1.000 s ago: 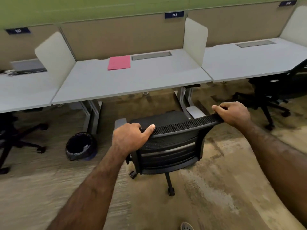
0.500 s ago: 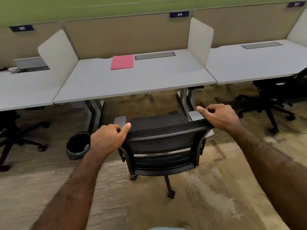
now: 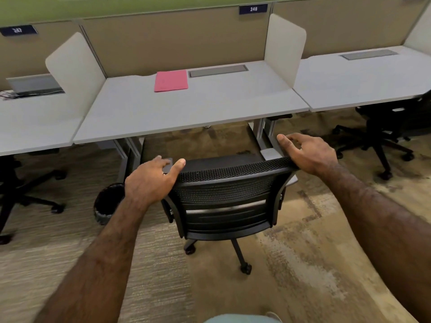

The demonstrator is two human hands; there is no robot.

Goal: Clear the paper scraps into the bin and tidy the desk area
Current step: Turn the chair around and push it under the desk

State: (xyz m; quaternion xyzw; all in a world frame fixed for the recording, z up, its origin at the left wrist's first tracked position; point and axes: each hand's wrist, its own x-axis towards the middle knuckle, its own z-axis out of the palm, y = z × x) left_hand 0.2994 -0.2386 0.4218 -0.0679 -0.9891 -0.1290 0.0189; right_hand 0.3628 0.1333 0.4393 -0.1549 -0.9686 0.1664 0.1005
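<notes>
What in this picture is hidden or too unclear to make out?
All in the head view:
- Bin: partly behind the left hand and forearm; its contents cannot be seen.
- Chair seat: mostly hidden by its own mesh backrest.
- Sign above the left desk: digits blurred.
- Laptop: partly hidden by the white divider.
- Right hand: fingers spread over the backrest top; a real grip is unclear.
- Pink folder: any writing is too small.

The chair [image 3: 229, 197] stands before the desk [image 3: 186, 108], the bin [image 3: 106, 203] at its left.
</notes>
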